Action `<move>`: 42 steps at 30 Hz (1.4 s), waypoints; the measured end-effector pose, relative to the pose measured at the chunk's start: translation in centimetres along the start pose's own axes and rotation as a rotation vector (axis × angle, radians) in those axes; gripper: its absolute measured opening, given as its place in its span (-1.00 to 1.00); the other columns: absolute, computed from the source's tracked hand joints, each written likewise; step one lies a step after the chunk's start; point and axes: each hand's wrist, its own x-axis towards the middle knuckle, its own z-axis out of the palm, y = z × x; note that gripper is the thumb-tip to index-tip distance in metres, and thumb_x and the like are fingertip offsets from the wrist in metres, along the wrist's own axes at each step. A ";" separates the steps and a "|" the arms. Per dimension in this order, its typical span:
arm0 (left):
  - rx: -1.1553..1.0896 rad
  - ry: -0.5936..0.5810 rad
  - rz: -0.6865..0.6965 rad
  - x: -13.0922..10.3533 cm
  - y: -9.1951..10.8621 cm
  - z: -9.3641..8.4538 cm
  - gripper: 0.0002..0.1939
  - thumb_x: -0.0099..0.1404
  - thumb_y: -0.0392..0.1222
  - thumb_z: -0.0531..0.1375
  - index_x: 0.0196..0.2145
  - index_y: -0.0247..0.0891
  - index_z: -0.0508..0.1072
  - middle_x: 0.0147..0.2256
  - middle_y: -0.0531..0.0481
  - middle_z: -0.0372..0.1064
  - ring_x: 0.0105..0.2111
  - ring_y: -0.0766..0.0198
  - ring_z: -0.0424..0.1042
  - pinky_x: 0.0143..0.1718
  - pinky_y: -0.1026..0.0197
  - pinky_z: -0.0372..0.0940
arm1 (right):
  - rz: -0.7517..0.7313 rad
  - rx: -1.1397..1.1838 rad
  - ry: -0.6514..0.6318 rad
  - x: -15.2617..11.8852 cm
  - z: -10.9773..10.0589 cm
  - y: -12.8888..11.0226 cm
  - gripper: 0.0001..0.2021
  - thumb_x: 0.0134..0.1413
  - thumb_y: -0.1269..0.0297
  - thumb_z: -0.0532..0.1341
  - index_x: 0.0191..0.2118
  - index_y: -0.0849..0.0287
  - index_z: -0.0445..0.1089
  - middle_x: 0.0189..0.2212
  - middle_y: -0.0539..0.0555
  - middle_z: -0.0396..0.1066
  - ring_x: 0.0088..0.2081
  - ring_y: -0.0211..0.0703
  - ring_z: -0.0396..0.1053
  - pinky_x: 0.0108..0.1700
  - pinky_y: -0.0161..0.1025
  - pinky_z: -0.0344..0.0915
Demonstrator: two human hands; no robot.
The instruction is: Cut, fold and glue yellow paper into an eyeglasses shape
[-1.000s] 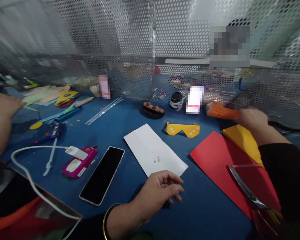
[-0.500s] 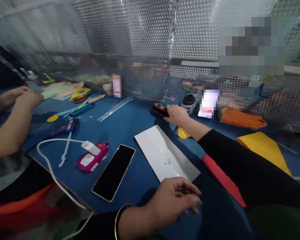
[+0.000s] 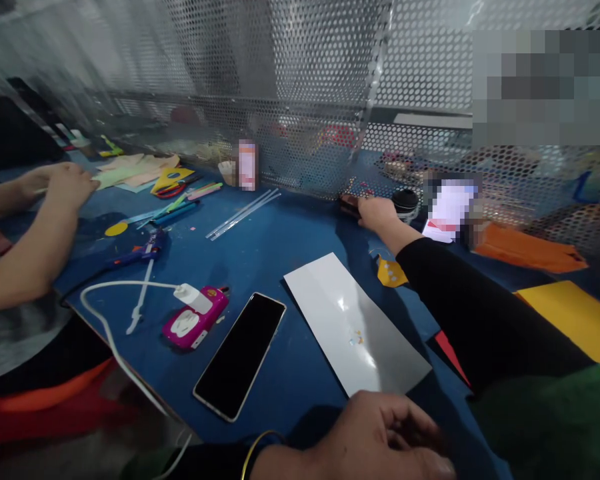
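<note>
My right hand point(image 3: 380, 217) reaches to the back of the table, its fingers closed round the near end of a small dark brown case point(image 3: 350, 203). The hand hides part of that case, so its kind is unclear. A black-topped jar point(image 3: 405, 202) stands just right of this hand. At the front edge of the view, my left hand point(image 3: 387, 433) hovers palm inward, its fingers loosely bent and apart, with nothing visible in them. Just beyond it lies a white sheet point(image 3: 325, 300) bearing a few tiny coloured bits point(image 3: 357, 338). Below my right forearm is a yellow scrap point(image 3: 391, 272) with pale spots.
A black-screened phone point(image 3: 240, 357) lies left of the sheet, beside a magenta power socket point(image 3: 195, 319) with a white cable. A glue gun point(image 3: 147, 250) and clear glue sticks point(image 3: 243, 215) lie farther back. Another person's hands point(image 3: 70, 187) work at left. Perforated panel point(image 3: 305, 87) borders the back.
My view has swung slightly left, shifting the scene rightward. My right hand has moved a little farther back with the dark case. My left hand appears lower and nearer.
</note>
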 end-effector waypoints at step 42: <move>0.047 0.009 -0.056 -0.6 2.0 1.2 -0.76 -0.01 -0.21 0.31 -0.32 -0.30 0.49 -0.43 0.05 0.47 -0.53 0.43 0.42 -0.49 0.36 0.17 | 0.006 0.268 -0.081 -1.9 -1.4 2.5 -0.67 0.27 0.12 0.22 0.07 0.15 0.39 0.05 0.14 0.41 -0.02 -0.07 0.43 0.00 -0.02 0.42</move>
